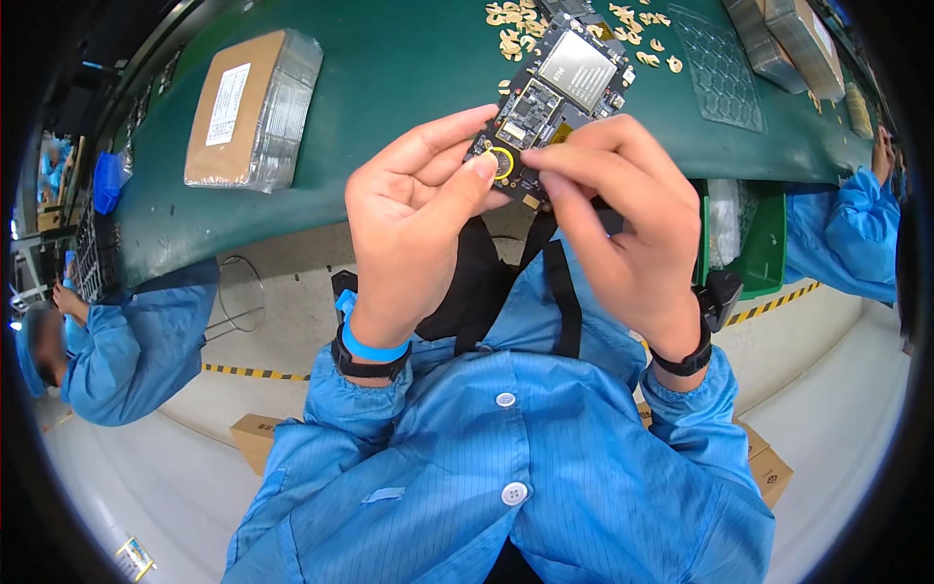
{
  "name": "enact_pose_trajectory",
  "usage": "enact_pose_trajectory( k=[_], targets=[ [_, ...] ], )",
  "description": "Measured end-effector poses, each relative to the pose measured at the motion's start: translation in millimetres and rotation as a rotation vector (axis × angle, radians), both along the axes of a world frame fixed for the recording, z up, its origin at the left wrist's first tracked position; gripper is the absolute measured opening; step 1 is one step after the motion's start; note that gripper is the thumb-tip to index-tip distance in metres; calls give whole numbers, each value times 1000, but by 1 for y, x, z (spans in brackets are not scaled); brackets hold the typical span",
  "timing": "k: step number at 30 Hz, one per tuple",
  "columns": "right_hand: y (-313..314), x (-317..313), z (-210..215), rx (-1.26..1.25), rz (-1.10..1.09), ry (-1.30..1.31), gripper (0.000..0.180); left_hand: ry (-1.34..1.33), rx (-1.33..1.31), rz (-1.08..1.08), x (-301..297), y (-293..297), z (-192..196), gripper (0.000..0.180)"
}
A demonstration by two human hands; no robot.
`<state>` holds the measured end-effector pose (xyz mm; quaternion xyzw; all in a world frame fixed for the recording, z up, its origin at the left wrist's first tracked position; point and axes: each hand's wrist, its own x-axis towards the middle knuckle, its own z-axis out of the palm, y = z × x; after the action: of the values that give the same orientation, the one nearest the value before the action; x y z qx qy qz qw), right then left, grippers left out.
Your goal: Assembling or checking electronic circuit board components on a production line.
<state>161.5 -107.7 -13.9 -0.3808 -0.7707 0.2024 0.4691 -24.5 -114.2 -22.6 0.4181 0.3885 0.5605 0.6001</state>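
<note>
A long black circuit board (530, 115) is held up over the near edge of the green table. It carries a silver metal plate on its far part and a round yellow-ringed part (502, 164) near its close end. My left hand (409, 209) grips the board's left side, its thumb resting beside the yellow ring. From the right, my right hand (632, 214) has thumb and index finger closed together at the board's lower right. Whether anything small sits between those fingertips is hidden. A wristband circles each of my wrists.
A film-wrapped cardboard stack (243, 112) stands at left on the green table (389, 58). Small cream-coloured curved pieces (511, 41), another board (576, 8) and a clear moulded tray (718, 68) lie beyond. A green bin (769, 248) sits right; co-workers in blue flank both sides.
</note>
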Motion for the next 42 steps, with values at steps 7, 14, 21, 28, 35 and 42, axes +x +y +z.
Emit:
enact_pose_trajectory(
  k=[7, 14, 21, 28, 35, 42],
  targets=[
    [-5, -6, -13, -94, -289, 326, 32, -5, -21, 23, -7, -3, 5, 41],
    [-5, -17, -11, -335, -40, 458, 38, 16, -4, 19, -1, -5, 6, 41],
    [6, -27, -20, -332, -41, 614, 32, -50, 1, -4, 5, 3, 1, 40],
    [18, -20, -8, -500, -100, 536, 39, -30, -15, -52, 2, 21, -2, 46],
    [178, 24, 31, -246, -83, 357, 62, 296, 136, 46, -20, 43, -24, 52],
    [429, 73, -23, -502, -135, 66, 70, 198, 88, 215, -28, 43, -62, 35]
  ],
)
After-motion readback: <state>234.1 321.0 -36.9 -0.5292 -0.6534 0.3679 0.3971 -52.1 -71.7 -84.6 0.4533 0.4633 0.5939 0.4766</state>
